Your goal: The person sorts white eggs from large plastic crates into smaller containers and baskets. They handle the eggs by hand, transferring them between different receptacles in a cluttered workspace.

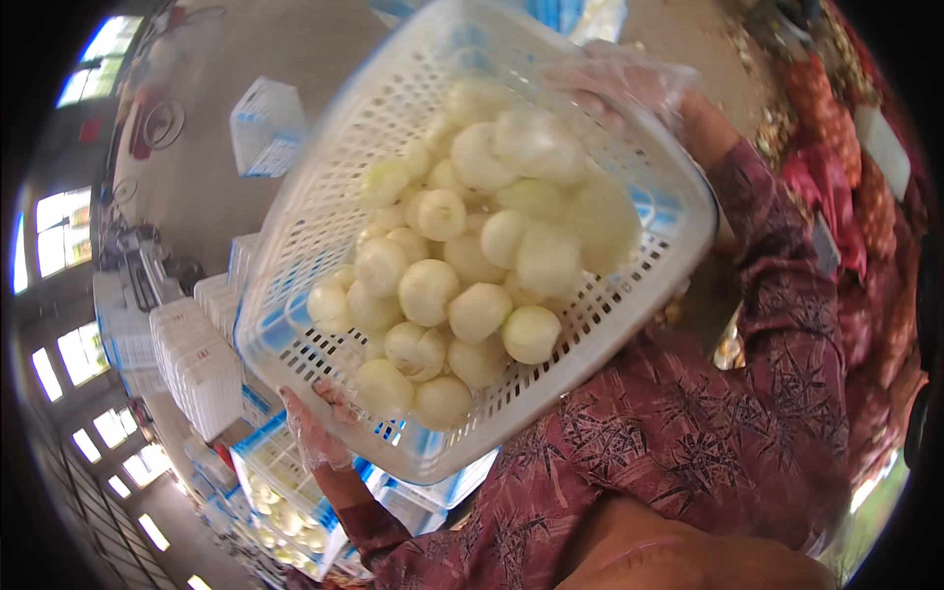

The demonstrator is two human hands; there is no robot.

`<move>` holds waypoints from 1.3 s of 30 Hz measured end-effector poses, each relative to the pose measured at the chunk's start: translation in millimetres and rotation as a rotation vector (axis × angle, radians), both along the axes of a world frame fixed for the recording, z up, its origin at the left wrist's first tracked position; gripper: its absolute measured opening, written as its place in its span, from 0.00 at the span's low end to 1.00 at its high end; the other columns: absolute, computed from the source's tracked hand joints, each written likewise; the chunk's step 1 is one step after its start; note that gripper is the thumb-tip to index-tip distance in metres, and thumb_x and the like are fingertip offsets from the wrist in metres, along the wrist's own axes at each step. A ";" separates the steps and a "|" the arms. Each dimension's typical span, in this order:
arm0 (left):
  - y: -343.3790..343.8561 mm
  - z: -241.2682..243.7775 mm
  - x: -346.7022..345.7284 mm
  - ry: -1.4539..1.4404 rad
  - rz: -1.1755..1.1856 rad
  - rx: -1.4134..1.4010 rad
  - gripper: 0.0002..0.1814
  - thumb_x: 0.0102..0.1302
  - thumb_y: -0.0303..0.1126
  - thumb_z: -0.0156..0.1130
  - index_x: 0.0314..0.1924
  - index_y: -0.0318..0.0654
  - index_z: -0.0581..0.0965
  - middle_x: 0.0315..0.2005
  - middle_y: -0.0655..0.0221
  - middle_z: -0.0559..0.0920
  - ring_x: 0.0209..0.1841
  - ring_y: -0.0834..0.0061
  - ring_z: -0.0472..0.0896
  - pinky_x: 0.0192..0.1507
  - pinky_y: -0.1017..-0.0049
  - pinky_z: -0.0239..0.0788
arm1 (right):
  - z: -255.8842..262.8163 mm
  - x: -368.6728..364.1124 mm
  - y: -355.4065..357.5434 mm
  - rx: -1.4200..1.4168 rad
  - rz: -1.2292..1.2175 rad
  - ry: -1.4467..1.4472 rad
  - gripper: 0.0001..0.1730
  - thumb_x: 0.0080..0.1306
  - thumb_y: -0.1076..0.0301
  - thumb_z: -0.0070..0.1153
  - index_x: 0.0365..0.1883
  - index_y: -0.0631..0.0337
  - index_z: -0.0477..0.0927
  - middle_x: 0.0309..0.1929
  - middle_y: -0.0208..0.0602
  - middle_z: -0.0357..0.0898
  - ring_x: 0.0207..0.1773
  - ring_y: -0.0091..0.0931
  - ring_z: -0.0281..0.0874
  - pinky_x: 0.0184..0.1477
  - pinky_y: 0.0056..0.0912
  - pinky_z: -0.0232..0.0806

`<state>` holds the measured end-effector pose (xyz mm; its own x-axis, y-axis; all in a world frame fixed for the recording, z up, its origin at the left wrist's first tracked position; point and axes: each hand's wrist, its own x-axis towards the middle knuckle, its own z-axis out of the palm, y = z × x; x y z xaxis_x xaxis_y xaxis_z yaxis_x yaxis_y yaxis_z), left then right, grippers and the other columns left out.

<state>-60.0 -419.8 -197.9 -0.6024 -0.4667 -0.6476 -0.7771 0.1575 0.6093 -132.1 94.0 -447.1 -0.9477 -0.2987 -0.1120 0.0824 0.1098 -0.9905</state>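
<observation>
A white perforated plastic basket [295, 199] is held up, tilted, close before my chest, with many peeled onions [430, 293] heaped in it. My left hand [317, 428], in a clear plastic glove, grips its rim at the lower left. At the upper right my right hand [627, 81], gloved the same way, holds the opposite side by the rim. Both arms wear patterned maroon sleeves. The basket's far part and the onions at the upper right look blurred.
Stacked white crates [195, 361] stand at the left. Below them is a crate of peeled onions [284, 527]. A lone blue-and-white basket [267, 129] stands on the floor [214, 66]. Filled red mesh sacks [818, 110] and scattered peelings [774, 133] lie at the right.
</observation>
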 end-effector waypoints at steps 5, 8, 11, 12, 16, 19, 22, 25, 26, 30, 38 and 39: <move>-46.2 -12.1 2.8 0.165 -0.028 -0.199 0.37 0.70 0.72 0.49 0.47 0.41 0.76 0.28 0.71 0.76 0.27 0.77 0.72 0.26 0.76 0.70 | 23.7 -22.0 -54.8 -0.489 -0.126 -0.281 0.14 0.64 0.53 0.56 0.39 0.50 0.84 0.30 0.35 0.80 0.23 0.32 0.74 0.26 0.38 0.68; -150.2 -10.5 -14.2 0.144 -0.032 -0.179 0.34 0.69 0.72 0.50 0.49 0.46 0.75 0.28 0.73 0.76 0.26 0.77 0.72 0.25 0.76 0.69 | 31.7 -41.7 -64.4 -0.626 -0.112 -0.222 0.26 0.67 0.38 0.60 0.55 0.43 0.85 0.36 0.30 0.75 0.25 0.17 0.68 0.26 0.23 0.64; -114.8 -15.4 -41.4 0.112 -0.026 -0.282 0.30 0.70 0.70 0.52 0.47 0.50 0.74 0.26 0.75 0.74 0.24 0.78 0.70 0.23 0.76 0.66 | 37.1 -42.4 -61.5 -0.644 -0.160 -0.172 0.26 0.67 0.38 0.60 0.53 0.44 0.85 0.35 0.30 0.75 0.25 0.17 0.68 0.26 0.24 0.64; -110.9 -17.0 -43.4 0.122 -0.041 -0.302 0.29 0.70 0.69 0.52 0.46 0.50 0.74 0.25 0.76 0.74 0.24 0.78 0.70 0.22 0.76 0.65 | 37.9 -41.2 -62.1 -0.648 -0.170 -0.164 0.26 0.66 0.38 0.61 0.53 0.44 0.86 0.35 0.30 0.75 0.25 0.17 0.68 0.25 0.24 0.64; -99.4 -9.2 -31.9 0.105 0.031 -0.247 0.29 0.70 0.68 0.52 0.48 0.51 0.74 0.25 0.75 0.75 0.23 0.76 0.71 0.21 0.75 0.65 | 40.5 -37.8 -74.7 -0.649 -0.173 -0.139 0.26 0.65 0.37 0.61 0.50 0.46 0.86 0.33 0.30 0.75 0.24 0.18 0.67 0.25 0.25 0.63; -135.1 -8.0 -28.4 0.121 0.015 -0.282 0.31 0.71 0.69 0.50 0.52 0.50 0.74 0.29 0.71 0.78 0.24 0.73 0.72 0.21 0.72 0.67 | 45.3 -33.6 -77.4 -0.631 -0.181 -0.129 0.26 0.65 0.37 0.62 0.48 0.47 0.87 0.32 0.29 0.75 0.24 0.18 0.67 0.25 0.25 0.63; -121.4 -11.5 -33.4 0.117 0.004 -0.290 0.29 0.70 0.69 0.51 0.52 0.52 0.73 0.27 0.73 0.76 0.23 0.76 0.71 0.21 0.75 0.65 | 52.8 -29.2 -68.5 -0.578 -0.223 -0.119 0.26 0.64 0.37 0.63 0.46 0.48 0.87 0.31 0.29 0.75 0.23 0.19 0.67 0.25 0.25 0.62; -110.9 -18.1 -26.8 0.137 -0.003 -0.342 0.28 0.68 0.67 0.55 0.53 0.54 0.72 0.25 0.76 0.73 0.21 0.80 0.68 0.20 0.78 0.64 | 66.3 -29.7 -72.8 -0.451 -0.238 -0.316 0.24 0.64 0.40 0.64 0.44 0.50 0.88 0.29 0.27 0.77 0.22 0.18 0.66 0.23 0.25 0.61; -111.1 -14.5 -30.7 0.133 -0.009 -0.323 0.28 0.68 0.67 0.56 0.54 0.54 0.72 0.25 0.76 0.73 0.21 0.80 0.69 0.20 0.79 0.64 | 74.5 -28.0 -66.3 -0.398 -0.258 -0.399 0.23 0.64 0.41 0.65 0.43 0.51 0.88 0.28 0.26 0.77 0.22 0.17 0.65 0.23 0.25 0.60; -134.4 -15.1 -13.5 0.168 -0.047 -0.294 0.29 0.72 0.68 0.49 0.53 0.51 0.73 0.26 0.75 0.74 0.22 0.77 0.70 0.20 0.77 0.64 | 75.2 -25.8 -74.6 -0.383 -0.189 -0.375 0.23 0.65 0.42 0.63 0.37 0.54 0.87 0.23 0.25 0.72 0.21 0.17 0.65 0.22 0.24 0.59; -85.4 -19.4 -13.5 0.172 0.126 -0.354 0.22 0.73 0.59 0.51 0.47 0.50 0.74 0.22 0.77 0.73 0.20 0.81 0.70 0.19 0.80 0.60 | 79.1 -20.8 -66.5 -0.407 -0.169 -0.360 0.28 0.66 0.38 0.60 0.36 0.57 0.85 0.20 0.25 0.68 0.20 0.18 0.64 0.21 0.25 0.57; -88.5 -20.3 -10.9 0.125 0.098 -0.392 0.21 0.74 0.59 0.50 0.46 0.50 0.74 0.21 0.77 0.72 0.20 0.81 0.70 0.20 0.79 0.60 | 84.7 -21.9 -65.8 -0.384 -0.177 -0.388 0.29 0.66 0.38 0.61 0.36 0.58 0.84 0.20 0.24 0.68 0.20 0.18 0.64 0.21 0.24 0.57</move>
